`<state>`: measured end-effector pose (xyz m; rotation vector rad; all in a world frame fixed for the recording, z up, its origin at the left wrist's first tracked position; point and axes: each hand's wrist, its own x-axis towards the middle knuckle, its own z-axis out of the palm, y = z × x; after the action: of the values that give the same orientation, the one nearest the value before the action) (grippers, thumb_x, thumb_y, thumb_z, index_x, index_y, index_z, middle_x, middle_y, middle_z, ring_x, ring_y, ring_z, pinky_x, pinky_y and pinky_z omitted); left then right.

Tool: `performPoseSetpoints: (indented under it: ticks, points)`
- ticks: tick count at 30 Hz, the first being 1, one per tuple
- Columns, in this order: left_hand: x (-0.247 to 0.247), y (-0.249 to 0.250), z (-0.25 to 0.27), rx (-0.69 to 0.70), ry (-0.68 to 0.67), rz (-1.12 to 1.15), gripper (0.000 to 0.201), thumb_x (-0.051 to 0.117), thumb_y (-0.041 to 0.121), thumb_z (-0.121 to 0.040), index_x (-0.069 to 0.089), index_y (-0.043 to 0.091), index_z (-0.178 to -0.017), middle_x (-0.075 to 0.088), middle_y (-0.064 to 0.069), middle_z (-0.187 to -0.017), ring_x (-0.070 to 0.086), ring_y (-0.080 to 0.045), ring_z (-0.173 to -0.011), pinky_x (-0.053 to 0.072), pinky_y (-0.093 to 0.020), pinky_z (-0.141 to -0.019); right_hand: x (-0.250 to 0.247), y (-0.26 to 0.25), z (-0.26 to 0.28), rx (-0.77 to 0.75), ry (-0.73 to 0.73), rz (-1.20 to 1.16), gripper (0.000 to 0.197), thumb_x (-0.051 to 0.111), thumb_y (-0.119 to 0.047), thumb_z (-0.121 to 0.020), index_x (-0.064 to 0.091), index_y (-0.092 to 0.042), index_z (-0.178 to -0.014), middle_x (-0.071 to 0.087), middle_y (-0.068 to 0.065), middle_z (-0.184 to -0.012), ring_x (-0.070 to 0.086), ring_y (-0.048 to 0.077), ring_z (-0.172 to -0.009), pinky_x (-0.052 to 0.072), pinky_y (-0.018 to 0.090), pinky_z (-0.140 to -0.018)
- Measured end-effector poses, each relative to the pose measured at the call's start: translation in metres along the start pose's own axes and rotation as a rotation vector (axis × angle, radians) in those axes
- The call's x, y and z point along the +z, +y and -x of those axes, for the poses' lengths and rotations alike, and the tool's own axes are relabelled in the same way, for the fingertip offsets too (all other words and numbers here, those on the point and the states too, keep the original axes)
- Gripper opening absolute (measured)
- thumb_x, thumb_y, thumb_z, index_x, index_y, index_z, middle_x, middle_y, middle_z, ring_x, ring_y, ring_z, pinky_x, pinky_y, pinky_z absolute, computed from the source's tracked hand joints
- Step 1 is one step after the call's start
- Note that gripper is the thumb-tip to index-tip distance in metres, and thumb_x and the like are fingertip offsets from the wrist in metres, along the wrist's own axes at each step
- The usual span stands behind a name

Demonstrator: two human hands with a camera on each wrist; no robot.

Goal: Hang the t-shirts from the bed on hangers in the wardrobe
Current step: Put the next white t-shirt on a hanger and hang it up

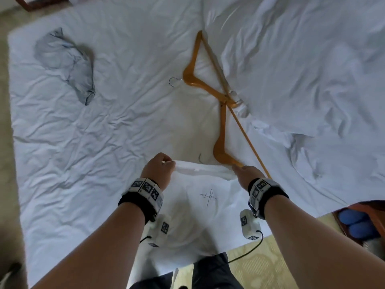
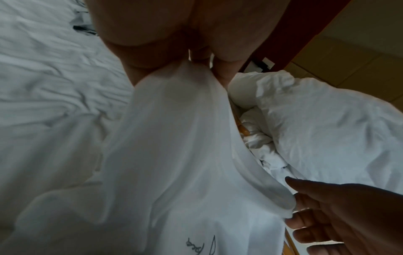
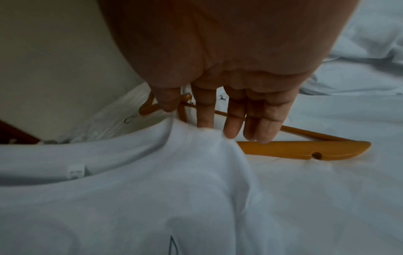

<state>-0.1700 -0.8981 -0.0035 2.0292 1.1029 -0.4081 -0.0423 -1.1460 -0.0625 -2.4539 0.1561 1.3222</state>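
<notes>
A white t-shirt with a small scribble print lies flat at the bed's near edge, collar away from me. My left hand pinches the collar's left side and lifts it a little. My right hand sits at the collar's right side with its fingers straight. They touch the collar's edge and the near wooden hanger, whose arm end shows beside the shirt. In the left wrist view the thumb stands apart above the collar. A second wooden hanger lies farther up the bed. A crumpled grey t-shirt lies far left.
The rumpled white sheet covers the bed, and a bunched white duvet fills its right side beside the hangers. Patterned floor shows below the bed's near edge. Blue rounded things sit in a wooden frame at the lower right.
</notes>
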Motion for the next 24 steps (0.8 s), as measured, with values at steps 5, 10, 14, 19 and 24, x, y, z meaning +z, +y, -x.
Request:
performPoseSetpoints:
  ticks: [5, 10, 14, 19, 24]
  points:
    - [0.015, -0.011, -0.004, -0.081, 0.014, 0.056, 0.005, 0.062, 0.027, -0.094, 0.061, 0.023, -0.098, 0.070, 0.002, -0.087, 0.067, -0.021, -0.077, 0.050, -0.030, -0.064, 0.011, 0.006, -0.026, -0.033, -0.003, 0.173, 0.057, 0.027, -0.055, -0.105, 0.063, -0.015, -0.125, 0.065, 0.016, -0.125, 0.059, 0.037, -0.115, 0.047, 0.043, -0.100]
    - [0.020, -0.013, -0.017, -0.135, 0.006, 0.084, 0.008, 0.065, 0.023, -0.093, 0.063, 0.024, -0.101, 0.071, 0.002, -0.090, 0.069, -0.020, -0.078, 0.048, -0.027, -0.062, 0.013, 0.002, -0.053, -0.021, 0.097, 0.106, 0.054, 0.035, -0.061, -0.096, 0.057, -0.026, -0.130, 0.056, 0.014, -0.126, 0.053, 0.036, -0.112, 0.045, 0.049, -0.100]
    - [0.019, -0.011, -0.028, -0.146, 0.013, 0.044, 0.005, 0.063, 0.026, -0.093, 0.065, 0.025, -0.097, 0.071, 0.005, -0.087, 0.067, -0.016, -0.078, 0.045, -0.027, -0.060, 0.009, -0.003, -0.069, -0.056, 0.124, -0.012, 0.056, 0.047, -0.047, -0.099, 0.044, -0.022, -0.149, 0.048, 0.012, -0.148, 0.047, 0.036, -0.133, 0.039, 0.052, -0.111]
    - [0.023, -0.012, -0.035, -0.164, 0.009, 0.035, 0.011, 0.064, 0.031, -0.091, 0.066, 0.022, -0.086, 0.070, 0.003, -0.081, 0.066, -0.018, -0.077, 0.048, -0.029, -0.064, 0.015, -0.003, -0.082, -0.037, 0.061, -0.009, 0.062, 0.047, -0.040, -0.098, 0.030, -0.028, -0.157, 0.044, 0.007, -0.156, 0.048, 0.037, -0.136, 0.039, 0.053, -0.113]
    - [0.025, -0.016, -0.039, -0.169, -0.008, 0.041, 0.012, 0.066, 0.030, -0.089, 0.065, 0.020, -0.083, 0.068, 0.002, -0.077, 0.062, -0.018, -0.071, 0.045, -0.029, -0.061, 0.026, 0.003, -0.091, -0.050, 0.088, 0.113, 0.060, 0.047, -0.027, -0.099, 0.031, -0.026, -0.157, 0.044, 0.006, -0.156, 0.050, 0.036, -0.134, 0.040, 0.048, -0.111]
